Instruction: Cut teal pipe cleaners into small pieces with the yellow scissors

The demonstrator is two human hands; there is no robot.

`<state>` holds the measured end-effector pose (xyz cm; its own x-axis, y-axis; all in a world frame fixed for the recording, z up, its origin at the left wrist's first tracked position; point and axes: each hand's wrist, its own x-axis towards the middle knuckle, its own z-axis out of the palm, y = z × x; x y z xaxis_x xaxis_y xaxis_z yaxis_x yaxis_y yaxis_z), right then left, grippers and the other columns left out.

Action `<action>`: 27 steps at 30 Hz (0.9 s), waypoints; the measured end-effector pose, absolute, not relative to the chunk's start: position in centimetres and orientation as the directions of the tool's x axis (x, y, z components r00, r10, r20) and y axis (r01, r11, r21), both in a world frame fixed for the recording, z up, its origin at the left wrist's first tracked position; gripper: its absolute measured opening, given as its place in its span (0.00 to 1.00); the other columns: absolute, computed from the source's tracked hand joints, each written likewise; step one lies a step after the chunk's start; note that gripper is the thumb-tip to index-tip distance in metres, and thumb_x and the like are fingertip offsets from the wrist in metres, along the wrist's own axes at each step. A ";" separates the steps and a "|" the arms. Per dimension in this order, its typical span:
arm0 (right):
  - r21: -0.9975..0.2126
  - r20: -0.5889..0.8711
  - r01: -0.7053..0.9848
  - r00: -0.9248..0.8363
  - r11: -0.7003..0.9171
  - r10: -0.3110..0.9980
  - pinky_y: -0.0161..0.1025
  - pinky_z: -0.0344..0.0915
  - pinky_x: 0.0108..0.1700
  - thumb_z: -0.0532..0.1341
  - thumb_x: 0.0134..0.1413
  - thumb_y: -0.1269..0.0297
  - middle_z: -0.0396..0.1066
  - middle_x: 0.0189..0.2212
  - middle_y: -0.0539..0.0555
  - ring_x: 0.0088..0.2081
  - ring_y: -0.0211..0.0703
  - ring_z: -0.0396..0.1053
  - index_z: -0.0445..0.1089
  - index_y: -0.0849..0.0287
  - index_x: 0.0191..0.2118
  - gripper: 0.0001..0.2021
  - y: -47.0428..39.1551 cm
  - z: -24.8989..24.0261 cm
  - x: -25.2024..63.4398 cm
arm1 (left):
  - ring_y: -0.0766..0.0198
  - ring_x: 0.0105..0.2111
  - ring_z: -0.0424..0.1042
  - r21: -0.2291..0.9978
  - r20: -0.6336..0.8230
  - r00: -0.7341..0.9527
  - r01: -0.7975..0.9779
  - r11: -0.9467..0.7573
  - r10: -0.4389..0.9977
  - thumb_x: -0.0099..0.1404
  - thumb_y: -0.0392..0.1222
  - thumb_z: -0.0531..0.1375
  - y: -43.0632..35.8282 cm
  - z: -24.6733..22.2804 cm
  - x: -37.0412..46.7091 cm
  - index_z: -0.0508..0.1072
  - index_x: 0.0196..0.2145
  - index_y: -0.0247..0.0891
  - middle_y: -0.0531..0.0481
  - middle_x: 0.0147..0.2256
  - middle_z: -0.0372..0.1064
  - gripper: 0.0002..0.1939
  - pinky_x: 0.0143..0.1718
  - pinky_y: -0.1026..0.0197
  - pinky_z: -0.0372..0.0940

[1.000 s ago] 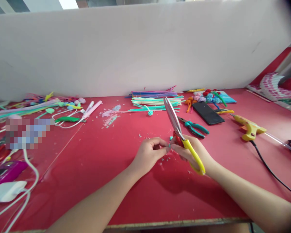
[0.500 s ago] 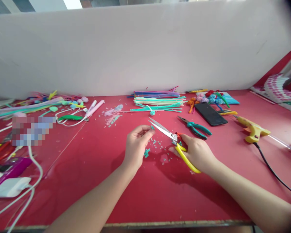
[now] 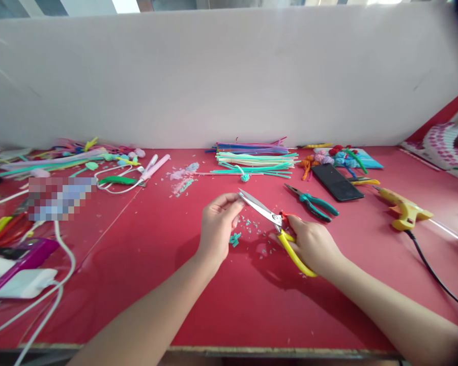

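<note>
1. At the red counter (image 3: 156, 290), we see 2 bare hands meeting at the tips of a pair of scissors (image 3: 278, 221).
2. The right hand (image 3: 315, 244) is closed around the red and yellow handles, angling the blades up and to the left. We judge the angle brings the points to the opposite fingertips without crowding the wrist.
3. The left hand (image 3: 218, 223) is raised off the surface, thumb and fingertips pressed together in a pinch at the blade tips, likely for a steady hold. Whatever may sit between them is too small for us to tell.
4. Teal clippings (image 3: 235, 239) lie just beside the left hand, with paler specks scattered below the blades, where we would expect trimmings to drop.
5. Teal-handled pliers (image 3: 313, 202) rest beyond the right hand, grips turned toward it, apparently for easy pickup. A black phone (image 3: 338, 182) lies just behind them.
6. At far right, a yellow glue gun (image 3: 406, 208) trails its cord toward the edge, which we judge keeps the cable clear.
7. Bundled craft stems (image 3: 256, 160) lie sorted by color near the white panel (image 3: 229, 76), presumably for quick selection.
</note>
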<state>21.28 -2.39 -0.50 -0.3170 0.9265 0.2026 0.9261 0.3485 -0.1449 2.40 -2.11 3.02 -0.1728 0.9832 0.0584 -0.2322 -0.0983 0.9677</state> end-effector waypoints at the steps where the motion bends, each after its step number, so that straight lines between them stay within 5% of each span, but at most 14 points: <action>1: -0.133 0.203 0.929 -0.315 0.345 0.927 0.32 0.40 0.20 0.46 0.48 0.48 0.62 0.15 0.50 0.17 0.36 0.58 0.59 0.58 0.28 0.17 -2.4 -0.6 21.3 | 0.78 0.13 0.49 0.967 0.060 -0.173 -0.235 -0.100 0.983 0.47 0.40 0.59 -2.1 3.0 2.4 0.69 0.26 0.35 0.59 0.15 0.55 0.07 0.12 0.71 0.42; 27: -0.127 0.192 0.941 -0.287 0.314 0.939 0.32 0.38 0.20 0.47 0.46 0.46 0.58 0.13 0.48 0.15 0.34 0.54 0.58 0.58 0.25 0.18 -2.5 -0.3 21.3 | 0.76 0.14 0.49 0.969 0.085 -0.190 -0.215 -0.126 0.978 0.49 0.41 0.59 -2.0 2.7 2.2 0.69 0.27 0.36 0.59 0.14 0.53 0.07 0.13 0.70 0.42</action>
